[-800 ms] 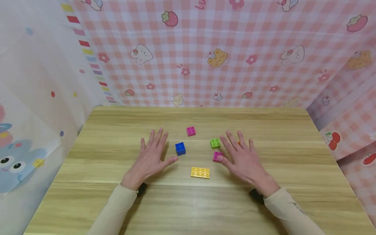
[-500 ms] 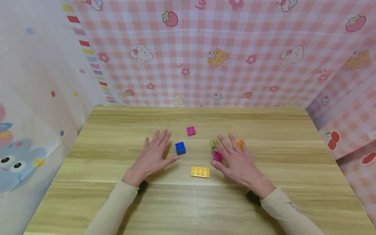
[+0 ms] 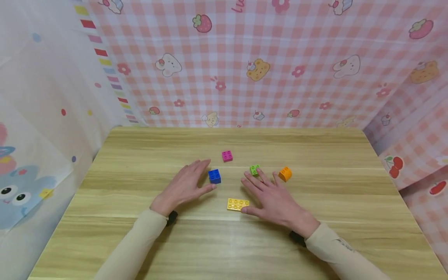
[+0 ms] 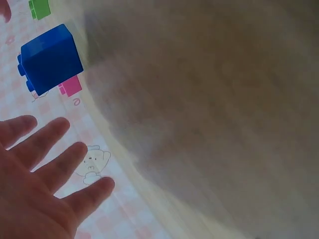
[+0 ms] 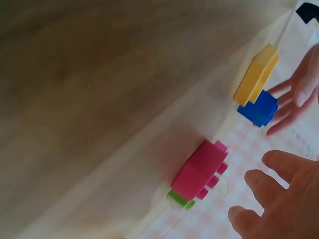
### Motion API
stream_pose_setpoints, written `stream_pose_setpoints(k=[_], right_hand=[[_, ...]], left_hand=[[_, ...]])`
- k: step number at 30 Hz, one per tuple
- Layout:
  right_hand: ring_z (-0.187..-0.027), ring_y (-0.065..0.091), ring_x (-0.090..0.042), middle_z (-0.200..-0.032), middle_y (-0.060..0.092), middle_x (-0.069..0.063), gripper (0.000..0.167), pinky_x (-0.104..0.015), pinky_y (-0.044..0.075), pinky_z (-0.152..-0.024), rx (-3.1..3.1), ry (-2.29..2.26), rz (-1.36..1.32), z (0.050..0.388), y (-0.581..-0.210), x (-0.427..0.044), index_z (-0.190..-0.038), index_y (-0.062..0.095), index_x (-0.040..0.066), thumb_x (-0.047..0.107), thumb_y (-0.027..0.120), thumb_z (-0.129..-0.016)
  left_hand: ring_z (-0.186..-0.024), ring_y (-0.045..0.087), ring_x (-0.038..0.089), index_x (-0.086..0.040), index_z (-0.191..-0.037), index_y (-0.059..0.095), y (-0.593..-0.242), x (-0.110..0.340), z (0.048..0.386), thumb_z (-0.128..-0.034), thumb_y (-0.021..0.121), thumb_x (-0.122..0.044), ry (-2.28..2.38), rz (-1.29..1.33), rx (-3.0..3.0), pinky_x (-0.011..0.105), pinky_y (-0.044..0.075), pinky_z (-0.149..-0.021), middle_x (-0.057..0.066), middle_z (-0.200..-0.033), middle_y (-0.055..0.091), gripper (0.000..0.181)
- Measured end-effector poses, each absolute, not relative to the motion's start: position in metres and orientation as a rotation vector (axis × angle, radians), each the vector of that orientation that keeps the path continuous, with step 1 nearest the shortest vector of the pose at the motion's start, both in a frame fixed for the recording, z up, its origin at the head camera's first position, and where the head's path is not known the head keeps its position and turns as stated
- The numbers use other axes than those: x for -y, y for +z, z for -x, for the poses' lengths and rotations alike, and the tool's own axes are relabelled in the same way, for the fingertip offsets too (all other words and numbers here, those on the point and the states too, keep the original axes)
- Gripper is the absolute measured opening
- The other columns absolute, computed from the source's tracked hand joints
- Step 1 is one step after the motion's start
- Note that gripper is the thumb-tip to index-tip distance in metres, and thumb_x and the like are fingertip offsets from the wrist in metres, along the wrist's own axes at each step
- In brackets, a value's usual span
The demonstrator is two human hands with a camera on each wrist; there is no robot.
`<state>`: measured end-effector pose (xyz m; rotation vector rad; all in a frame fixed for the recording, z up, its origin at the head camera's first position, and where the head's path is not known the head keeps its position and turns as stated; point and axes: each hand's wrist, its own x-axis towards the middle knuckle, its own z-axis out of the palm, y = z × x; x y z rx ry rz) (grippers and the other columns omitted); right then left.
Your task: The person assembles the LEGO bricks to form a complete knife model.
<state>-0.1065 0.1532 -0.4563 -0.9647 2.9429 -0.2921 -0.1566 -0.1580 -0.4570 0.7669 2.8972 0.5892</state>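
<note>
My left hand (image 3: 185, 184) is spread just left of the blue brick (image 3: 214, 176), thumb and fingers on either side of its near-left corner, not gripping it. In the left wrist view the blue brick (image 4: 52, 59) lies beyond the fingertips. My right hand (image 3: 274, 202) hovers with spread fingers over a pink brick (image 5: 199, 172), which the hand hides in the head view. Its thumb overlaps the right end of the flat yellow brick (image 3: 236, 204), and a finger overlaps the green brick (image 3: 254, 170). Neither hand holds anything.
A second pink brick (image 3: 227, 156) lies farther back on the wooden table (image 3: 224, 249). An orange brick with a rounded side (image 3: 285, 174) sits to the right of the green one. Pink checked cloth (image 3: 224, 70) hangs behind the table's back edge.
The left hand has shifted right, closer to the blue brick, its fingers drawing together. The right hand has moved left, covering the nearer pink brick and uncovering the orange one. The bricks stay put.
</note>
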Motion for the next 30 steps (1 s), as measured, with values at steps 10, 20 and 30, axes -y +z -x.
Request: stream_pose_setpoints(k=[10,20,30], right_hand=[[-0.157,0.019,-0.036,-0.167,0.033,-0.003,0.081,-0.072,0.015,-0.120,-2.806,-0.236,1.118,0.107,-0.457,-0.143,-0.159,0.043,0.020,0.068,0.059,-0.095],[-0.149,0.039,-0.032,-0.155,0.052,-0.006,0.072,-0.065,0.024,-0.121,-2.713,-0.217,1.216,0.108,-0.451,-0.138,-0.150,0.055,0.014,0.055,0.071,-0.094],[-0.123,0.059,-0.023,-0.126,0.067,-0.003,0.040,-0.061,0.034,-0.118,-2.734,-0.237,1.314,0.109,-0.450,-0.133,-0.126,0.073,0.011,0.030,0.081,-0.092]], left_hand=[[-0.140,0.049,0.039,-0.004,-0.154,0.044,-0.457,0.154,0.165,-0.0995,0.063,-0.053,0.623,-0.820,-2.841,0.054,0.038,-0.118,0.021,-0.152,0.051,0.076],[-0.131,0.058,0.032,-0.005,-0.148,0.052,-0.457,0.149,0.168,-0.0996,0.070,-0.041,0.651,-0.758,-2.814,0.048,0.047,-0.111,0.015,-0.145,0.060,0.063],[-0.116,0.067,0.028,-0.004,-0.135,0.061,-0.457,0.147,0.171,-0.0969,0.076,-0.031,0.691,-0.719,-2.789,0.046,0.053,-0.103,0.013,-0.128,0.070,0.049]])
